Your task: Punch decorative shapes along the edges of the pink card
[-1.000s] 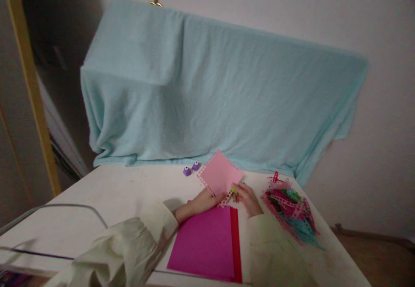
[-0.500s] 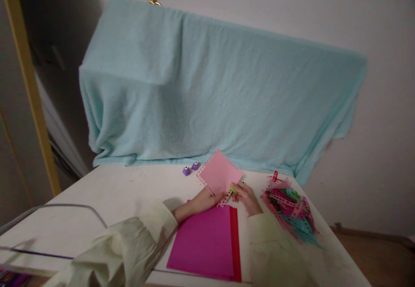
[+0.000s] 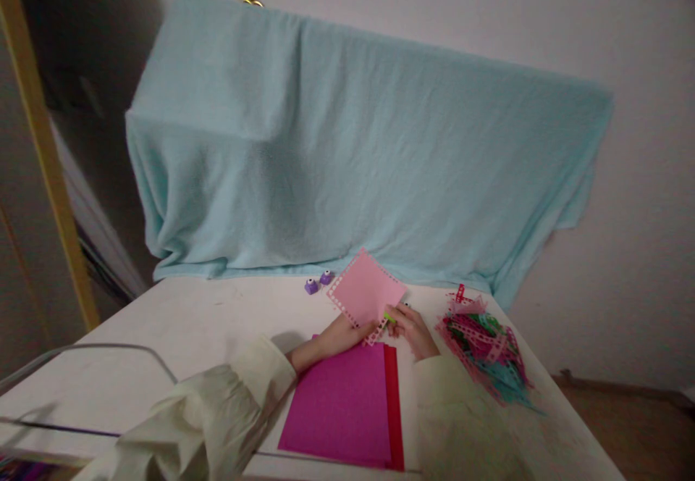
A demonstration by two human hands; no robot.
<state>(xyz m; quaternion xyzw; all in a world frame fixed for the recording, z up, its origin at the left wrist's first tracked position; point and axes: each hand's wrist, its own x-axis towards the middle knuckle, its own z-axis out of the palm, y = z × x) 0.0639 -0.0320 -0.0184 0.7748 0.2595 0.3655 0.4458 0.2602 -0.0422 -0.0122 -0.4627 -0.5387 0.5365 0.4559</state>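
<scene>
Paper (image 3: 369,285), pink and hole-punched along its borders, is tilting above the desk (image 3: 206,314) in the head view, near the far edge of a magenta sheet (image 3: 339,408). The left hand (image 3: 344,335) is pinching its near corner; the right hand (image 3: 411,330) is curling around a green tool (image 3: 389,317), largely hidden, at the near-right edge. The paper is presumably behaving as light and flexible, perforated borders risking tears, the plain middle offering sounder hold. Scraps (image 3: 483,350) are limiting room rightward; the desk is extending more freely leftward.
</scene>
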